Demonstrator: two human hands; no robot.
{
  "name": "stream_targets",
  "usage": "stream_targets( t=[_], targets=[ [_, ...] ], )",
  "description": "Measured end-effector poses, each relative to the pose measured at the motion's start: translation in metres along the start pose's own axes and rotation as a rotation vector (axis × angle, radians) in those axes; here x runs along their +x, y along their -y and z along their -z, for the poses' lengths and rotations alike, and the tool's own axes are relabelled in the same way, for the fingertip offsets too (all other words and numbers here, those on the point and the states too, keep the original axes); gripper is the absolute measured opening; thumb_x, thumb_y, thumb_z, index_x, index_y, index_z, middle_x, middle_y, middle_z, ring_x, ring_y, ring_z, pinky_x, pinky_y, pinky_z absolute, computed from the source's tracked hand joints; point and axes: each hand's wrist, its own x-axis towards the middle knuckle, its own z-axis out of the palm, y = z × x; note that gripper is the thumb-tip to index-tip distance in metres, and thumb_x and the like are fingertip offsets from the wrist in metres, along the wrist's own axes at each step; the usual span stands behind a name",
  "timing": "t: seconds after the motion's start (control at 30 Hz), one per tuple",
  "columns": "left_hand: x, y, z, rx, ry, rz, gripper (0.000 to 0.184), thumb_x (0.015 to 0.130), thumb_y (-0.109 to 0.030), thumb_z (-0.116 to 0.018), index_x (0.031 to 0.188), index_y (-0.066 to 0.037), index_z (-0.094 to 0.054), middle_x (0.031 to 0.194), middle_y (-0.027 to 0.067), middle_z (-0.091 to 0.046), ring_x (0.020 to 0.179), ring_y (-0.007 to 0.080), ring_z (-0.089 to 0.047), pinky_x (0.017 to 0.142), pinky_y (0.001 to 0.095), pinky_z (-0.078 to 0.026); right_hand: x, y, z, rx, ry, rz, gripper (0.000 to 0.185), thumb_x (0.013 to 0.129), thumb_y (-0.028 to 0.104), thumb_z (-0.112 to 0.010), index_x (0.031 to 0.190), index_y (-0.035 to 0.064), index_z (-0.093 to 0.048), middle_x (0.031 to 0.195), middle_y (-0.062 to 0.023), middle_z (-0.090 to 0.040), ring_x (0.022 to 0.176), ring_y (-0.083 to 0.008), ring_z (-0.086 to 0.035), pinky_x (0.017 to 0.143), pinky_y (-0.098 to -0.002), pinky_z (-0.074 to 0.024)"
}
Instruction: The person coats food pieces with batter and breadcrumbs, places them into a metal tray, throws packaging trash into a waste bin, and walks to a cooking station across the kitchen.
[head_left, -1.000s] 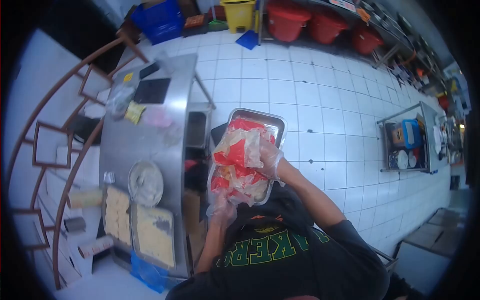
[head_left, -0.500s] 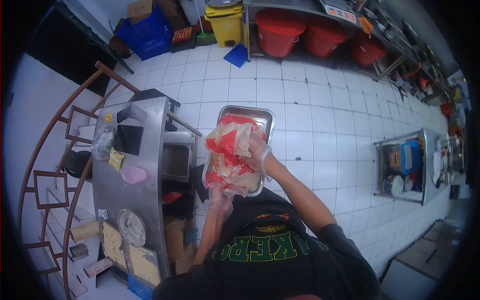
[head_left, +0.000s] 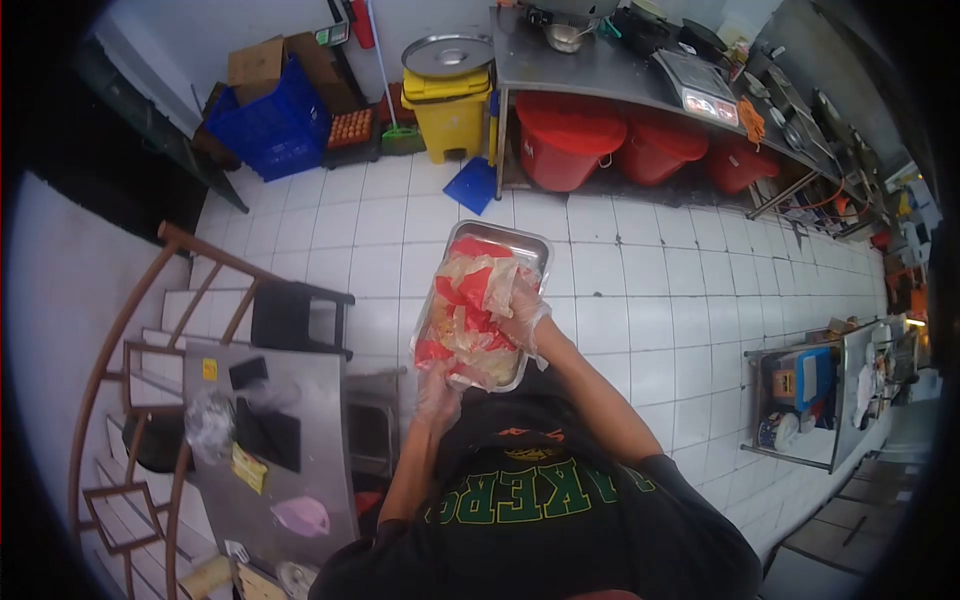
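Observation:
A metal tray (head_left: 538, 262) is held in front of my body, heaped with crumpled red and whitish plastic wrapping (head_left: 468, 295). My left hand (head_left: 438, 393), in a clear plastic glove, closes on the tray's near left corner, where some wrapping touches the fingers. At the right side of the tray is my gloved right hand (head_left: 524, 320), closed on the whitish part of the wrapping. Its fingertips are partly hidden in the folds. Some pale material shows in the near end of the tray, its kind unclear.
A steel table (head_left: 320, 400) stands at left beside a brown railing (head_left: 95, 350). Ahead are a blue crate (head_left: 270, 125), a yellow bin (head_left: 447, 125) and a blue dustpan (head_left: 470, 186). Red tubs (head_left: 568, 150) sit under a steel counter (head_left: 600, 62). A low shelf (head_left: 838, 400) stands right.
The view has tilted up, so the counter and bins appear lower in the picture. The hands still hold the tray and wrapping, with only a slight shift.

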Motion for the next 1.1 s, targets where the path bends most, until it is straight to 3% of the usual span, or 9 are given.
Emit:
stream_targets(
  t=[0.1,0.23,0.3,0.33,0.47,0.6,0.8,1.03,1.1],
  targets=[
    [0.075,-0.057,-0.056,0.017,0.077,-0.023,0.041,0.087,-0.011,-0.059,0.125,-0.001,-0.047,0.118,0.0116,-0.058,0.108,0.0264,-0.059,0.095,0.0448,-0.05,0.099,-0.055,0.018,0.447,-0.141,0.068,0.028,0.087,0.011,-0.059,0.114,0.0083,-0.055,0.11,-0.0059,-0.06,0.103,-0.0207,-0.058,0.088,-0.0322,-0.0488],
    [0.203,-0.11,-0.085,0.063,0.086,-0.021,0.032,0.085,-0.004,-0.059,0.116,-0.006,-0.049,0.112,0.0091,-0.059,0.105,0.0236,-0.059,0.093,0.0432,-0.051,0.2,-0.062,0.064,0.741,-0.315,0.113,0.034,0.082,0.002,-0.061,0.115,0.0087,-0.056,0.106,-0.006,-0.063,0.102,-0.0225,-0.06,0.089,-0.0338,-0.0488],
    [0.269,-0.14,-0.133,0.103,0.155,0.013,0.028,0.086,-0.004,-0.058,0.112,-0.008,-0.05,0.109,0.0076,-0.059,0.103,0.0222,-0.06,0.091,0.0416,-0.051,0.251,-0.054,0.104,-0.219,-0.427,0.111,0.043,0.076,-0.002,-0.063,0.117,0.0083,-0.056,0.111,-0.0094,-0.063,0.107,-0.0257,-0.059,0.093,-0.0347,-0.0467],
    [0.299,-0.154,-0.153,0.101,0.205,0.017,0.027,0.085,-0.004,-0.058,0.111,-0.007,-0.051,0.109,0.0075,-0.059,0.103,0.0224,-0.06,0.09,0.0407,-0.052,0.281,-0.067,0.121,-0.344,-0.455,0.145,0.045,0.074,-0.004,-0.063,0.117,0.0075,-0.055,0.113,-0.011,-0.062,0.107,-0.0277,-0.058,0.094,-0.035,-0.0457],
    [0.426,-0.207,-0.223,0.222,0.338,0.067,0.03,0.087,-0.006,-0.054,0.117,-0.006,-0.05,0.114,0.0085,-0.06,0.105,0.0216,-0.06,0.09,0.0405,-0.053,0.412,-0.174,0.195,-0.097,-0.551,0.132,0.047,0.072,-0.005,-0.061,0.117,0.0069,-0.055,0.114,-0.0125,-0.062,0.108,-0.0292,-0.058,0.094,-0.0367,-0.046],
    [0.571,-0.23,-0.262,0.296,0.424,0.155,0.031,0.09,-0.009,-0.05,0.12,-0.005,-0.05,0.118,0.0089,-0.06,0.107,0.0206,-0.061,0.091,0.039,-0.052,0.496,-0.152,0.249,-0.116,-0.594,-0.196,0.043,0.074,-0.003,-0.061,0.116,0.0012,-0.052,0.115,-0.0145,-0.061,0.107,-0.0299,-0.059,0.091,-0.0368,-0.0481],
    [0.703,-0.253,-0.315,0.413,0.261,0.294,0.013,0.088,-0.011,-0.055,0.101,-0.007,-0.053,0.094,0.0075,-0.062,0.077,0.0196,-0.066,0.07,0.0336,-0.057,0.592,-0.223,0.3,-0.753,-0.696,-0.382,0.049,0.074,0.005,-0.069,0.119,-0.002,-0.05,0.116,-0.0194,-0.059,0.11,-0.0359,-0.056,0.097,-0.0395,-0.0446],
    [0.775,-0.308,-0.309,0.643,0.349,0.49,0.018,0.089,-0.019,-0.061,0.103,-0.009,-0.056,0.093,0.0039,-0.06,0.088,0.0189,-0.063,0.08,0.0364,-0.053,0.641,-0.246,0.274,-0.607,-0.854,-0.617,0.052,0.073,0.003,-0.07,0.121,-0.0025,-0.051,0.119,-0.024,-0.057,0.11,-0.0392,-0.055,0.095,-0.0425,-0.0442],
    [0.792,-0.341,-0.298,0.424,0.479,0.635,0.029,0.089,-0.03,-0.063,0.109,-0.01,-0.057,0.097,0.0037,-0.06,0.096,0.0183,-0.058,0.087,0.0397,-0.05,0.66,-0.238,0.261,-0.58,-0.946,-0.532,0.052,0.073,0.001,-0.069,0.121,-0.0023,-0.05,0.116,-0.0225,-0.059,0.108,-0.0396,-0.056,0.094,-0.0433,-0.0444]
  ],
)
